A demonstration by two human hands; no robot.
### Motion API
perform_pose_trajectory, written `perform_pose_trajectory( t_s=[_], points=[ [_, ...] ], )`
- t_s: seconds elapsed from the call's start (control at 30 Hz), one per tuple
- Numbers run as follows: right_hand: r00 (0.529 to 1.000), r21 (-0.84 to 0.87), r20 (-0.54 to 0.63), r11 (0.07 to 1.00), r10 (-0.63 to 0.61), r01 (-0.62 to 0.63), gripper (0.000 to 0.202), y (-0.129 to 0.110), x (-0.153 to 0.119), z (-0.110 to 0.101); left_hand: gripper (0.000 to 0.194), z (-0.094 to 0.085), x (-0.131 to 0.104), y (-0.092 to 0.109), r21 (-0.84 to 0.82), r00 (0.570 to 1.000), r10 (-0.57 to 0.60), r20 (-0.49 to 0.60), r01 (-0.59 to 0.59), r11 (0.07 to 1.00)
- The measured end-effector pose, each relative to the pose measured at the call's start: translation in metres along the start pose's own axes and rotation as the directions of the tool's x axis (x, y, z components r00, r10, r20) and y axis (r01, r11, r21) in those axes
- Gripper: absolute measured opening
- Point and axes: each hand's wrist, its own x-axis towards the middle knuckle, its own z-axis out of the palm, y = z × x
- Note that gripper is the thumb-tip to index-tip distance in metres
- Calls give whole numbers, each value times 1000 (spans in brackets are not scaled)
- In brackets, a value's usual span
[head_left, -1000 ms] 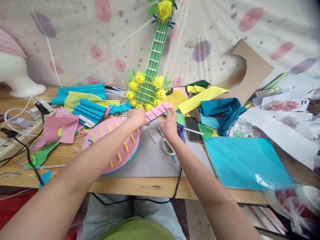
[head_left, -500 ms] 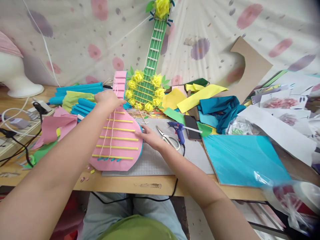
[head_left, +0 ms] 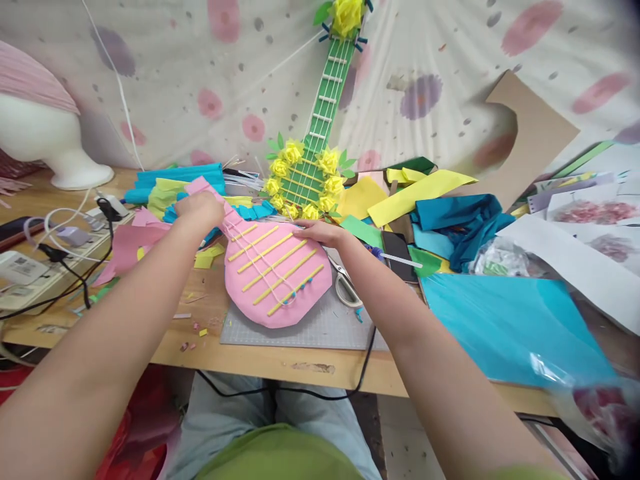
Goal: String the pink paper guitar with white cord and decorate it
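A pink craft guitar (head_left: 270, 280) lies tilted over the grey cutting mat (head_left: 345, 327), its neck toward the upper left. Yellow strips cross its body, white strings run loosely over them, and small blue pieces sit near the lower end. My left hand (head_left: 203, 210) is closed around the neck. At the body's upper right edge, my right hand (head_left: 320, 231) grips the rim, its fingertips on the pink face. White-handled scissors (head_left: 345, 283) lie under my right forearm, which also hides most of the blue glue gun (head_left: 374, 251).
A green craft guitar with yellow flowers (head_left: 320, 133) leans on the curtain. Coloured sheets (head_left: 420, 193) and a black phone (head_left: 400, 257) lie behind the mat. A turquoise sheet (head_left: 505, 327) is at right; a power strip (head_left: 55, 267) and white mannequin head (head_left: 75, 140) stand left.
The pink guitar has turned so that its neck leans left and its lower end points right. My right hand has shifted from its right side to its upper edge. The view has swung left.
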Motion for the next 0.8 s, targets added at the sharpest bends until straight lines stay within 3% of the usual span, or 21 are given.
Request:
perform_pose_trajectory(
  t_s=[0.07, 0.1, 0.2, 0.27, 0.37, 0.47, 0.57, 0.67, 0.8],
  points=[
    [999, -123, -33, 992, -17, 12, 44, 5, 11, -3, 36, 5, -10, 0, 127, 994, 6, -110, 9, 992],
    [998, -185, -54, 982, -40, 29, 44, 6, 16, -3, 32, 8, -16, 2, 158, 989, 75, -128, -55, 986],
    [985, -409, -139, 912, -98, 33, 39, 9, 29, 1, 28, 25, -36, 11, 43, 932, 362, 10, -362, 931],
    [957, -559, -252, 829, -142, -24, 34, 8, 31, 6, 27, 40, -48, 18, -105, 826, 549, 128, -540, 835],
    [863, -641, -409, 766, -296, -41, 30, 5, 24, 13, 31, 61, -59, 27, -259, 651, 729, 209, -682, 684],
    [803, -605, -432, 792, -412, 81, 24, 2, 2, 21, 25, 74, -64, 37, -298, 575, 786, 227, -727, 618],
    [810, -551, -386, 814, -443, 182, 18, 2, -26, 30, 19, 77, -67, 45, -263, 533, 806, 257, -764, 589],
    [824, -526, -368, 827, -431, 197, 14, 5, -52, 38, 20, 78, -68, 52, -219, 500, 818, 284, -797, 563],
    [822, -588, -305, 774, -482, 235, 13, 13, -75, 46, 16, 78, -68, 56, -232, 467, 835, 289, -813, 535]
  ],
)
